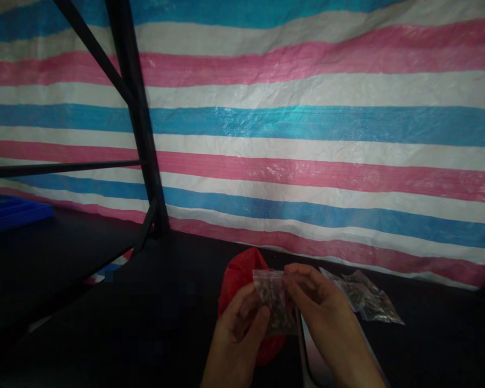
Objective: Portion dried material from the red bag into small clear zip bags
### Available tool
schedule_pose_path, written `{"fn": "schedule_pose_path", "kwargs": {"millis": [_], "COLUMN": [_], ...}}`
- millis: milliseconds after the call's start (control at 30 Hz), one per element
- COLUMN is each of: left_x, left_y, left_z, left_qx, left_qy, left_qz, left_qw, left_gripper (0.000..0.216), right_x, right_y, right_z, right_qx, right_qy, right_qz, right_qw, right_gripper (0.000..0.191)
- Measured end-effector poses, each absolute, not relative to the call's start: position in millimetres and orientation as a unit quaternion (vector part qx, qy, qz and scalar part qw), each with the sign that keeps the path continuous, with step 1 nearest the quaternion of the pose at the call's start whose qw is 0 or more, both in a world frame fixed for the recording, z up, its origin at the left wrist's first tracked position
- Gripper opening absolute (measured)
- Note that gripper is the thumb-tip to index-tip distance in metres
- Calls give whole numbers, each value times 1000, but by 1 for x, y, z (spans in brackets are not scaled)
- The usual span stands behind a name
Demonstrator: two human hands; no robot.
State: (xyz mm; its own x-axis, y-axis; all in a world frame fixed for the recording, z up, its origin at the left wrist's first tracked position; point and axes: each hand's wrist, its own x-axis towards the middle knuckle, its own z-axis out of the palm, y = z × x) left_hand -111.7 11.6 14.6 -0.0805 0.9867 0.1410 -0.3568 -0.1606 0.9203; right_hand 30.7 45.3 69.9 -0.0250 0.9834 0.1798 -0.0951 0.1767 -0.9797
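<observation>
A small clear zip bag with small brownish pieces inside is held up between my two hands. The fingers and thumb of my left hand grip its left side. At the top right corner, by the zip edge, my right hand pinches the bag. Behind the bag and my left hand lies a red plastic bag, partly hidden. Under my right forearm is a light-coloured tray or flat case, mostly covered. Several filled clear zip bags lie in a pile just right of my right hand.
The black tabletop stretches around my hands. A black metal frame post with braces stands at the left. Beyond it, a blue tray sits on another dark surface. A striped plastic sheet hangs along the back.
</observation>
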Motion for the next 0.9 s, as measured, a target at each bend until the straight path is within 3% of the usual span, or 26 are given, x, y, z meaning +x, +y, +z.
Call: {"fn": "schedule_pose_path", "kwargs": {"millis": [167,333,467,700,900], "left_x": [-106,-82,-73,-94,-122], "left_y": [17,4,5,21,20], "left_z": [5,4,3,6,11], "left_qx": [476,572,671,657,601], "left_qy": [432,513,465,462,511], "left_qz": [610,573,561,589,569], "left_qw": [463,285,140,-83,-232], "left_gripper": [42,35,25,22,16], "right_x": [58,123,160,182,207], "right_y": [42,35,37,44,44], "right_z": [72,73,56,37,40], "right_qx": [-477,-564,-611,-597,-602], "right_qy": [-561,-577,-558,-589,-528], "right_qz": [416,393,398,326,261], "right_qw": [533,441,395,436,539], "right_gripper": [42,37,39,41,39]}}
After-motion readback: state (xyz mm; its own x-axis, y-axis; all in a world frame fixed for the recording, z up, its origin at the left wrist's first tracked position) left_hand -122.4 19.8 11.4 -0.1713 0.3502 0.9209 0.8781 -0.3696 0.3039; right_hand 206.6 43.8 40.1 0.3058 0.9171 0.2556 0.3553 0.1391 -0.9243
